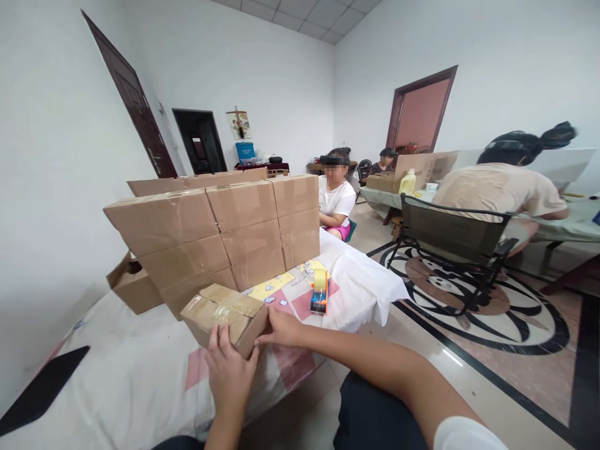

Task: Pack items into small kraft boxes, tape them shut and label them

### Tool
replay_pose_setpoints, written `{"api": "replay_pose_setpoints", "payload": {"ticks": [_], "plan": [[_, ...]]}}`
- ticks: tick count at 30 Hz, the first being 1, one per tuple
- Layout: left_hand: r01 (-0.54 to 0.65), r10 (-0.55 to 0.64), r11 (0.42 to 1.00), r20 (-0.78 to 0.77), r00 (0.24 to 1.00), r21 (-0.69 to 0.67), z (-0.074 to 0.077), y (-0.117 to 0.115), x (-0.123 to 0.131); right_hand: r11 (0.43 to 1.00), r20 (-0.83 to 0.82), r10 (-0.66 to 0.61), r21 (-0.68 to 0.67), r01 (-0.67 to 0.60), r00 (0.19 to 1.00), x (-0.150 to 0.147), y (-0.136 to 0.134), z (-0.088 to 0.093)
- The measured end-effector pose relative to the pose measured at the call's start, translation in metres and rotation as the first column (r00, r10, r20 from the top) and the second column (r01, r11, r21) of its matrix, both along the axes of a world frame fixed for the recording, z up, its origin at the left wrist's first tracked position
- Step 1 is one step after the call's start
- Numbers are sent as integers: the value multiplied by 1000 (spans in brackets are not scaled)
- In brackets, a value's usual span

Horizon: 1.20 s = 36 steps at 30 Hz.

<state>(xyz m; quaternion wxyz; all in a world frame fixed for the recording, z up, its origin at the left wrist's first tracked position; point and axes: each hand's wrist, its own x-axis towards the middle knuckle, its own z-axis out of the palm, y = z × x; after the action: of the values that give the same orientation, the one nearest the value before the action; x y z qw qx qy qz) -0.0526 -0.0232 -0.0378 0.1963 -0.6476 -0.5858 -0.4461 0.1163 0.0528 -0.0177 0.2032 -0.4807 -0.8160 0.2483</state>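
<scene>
A small taped cardboard box [224,310] lies on the table right in front of me. My left hand [228,370] presses against its near side with fingers stretched up over the edge. My right hand [281,328] holds the box's right corner, fingers curled against it. A tape dispenser [319,291] with a yellowish roll stands on the table just beyond my right hand. Behind the small box rises a stack of sealed cardboard boxes [220,231], several wide and three high.
The table wears a white and pink cloth [140,375]. An open box [134,284] sits left of the stack. One person in white [336,199] sits beyond the table; another sits in a dark chair [450,240] at the right-hand table.
</scene>
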Motion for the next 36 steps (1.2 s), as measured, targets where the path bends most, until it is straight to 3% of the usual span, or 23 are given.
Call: {"api": "replay_pose_setpoints", "payload": {"ticks": [5,8,14,21,26,32,36], "plan": [[23,-21,998,35,999,-50,4,0,-2,991,57,132,-45,-130,990,5,-2,24],[40,-35,996,68,997,-85,6,-1,-3,991,99,124,-61,-118,987,8,-13,31],[30,-18,993,101,995,-114,7,-4,0,1000,36,-19,-6,19,999,2,-36,14],[-9,16,999,151,988,-51,4,0,8,997,-84,-71,26,73,994,-5,-21,-3],[-25,31,999,140,990,-45,4,1,10,996,-79,-61,55,66,995,-4,-15,-1],[-5,16,998,168,986,-62,3,1,10,999,-108,41,35,-37,993,2,-10,3],[-3,16,997,178,984,-71,2,0,10,997,-13,-20,80,21,1000,0,-10,5]]}}
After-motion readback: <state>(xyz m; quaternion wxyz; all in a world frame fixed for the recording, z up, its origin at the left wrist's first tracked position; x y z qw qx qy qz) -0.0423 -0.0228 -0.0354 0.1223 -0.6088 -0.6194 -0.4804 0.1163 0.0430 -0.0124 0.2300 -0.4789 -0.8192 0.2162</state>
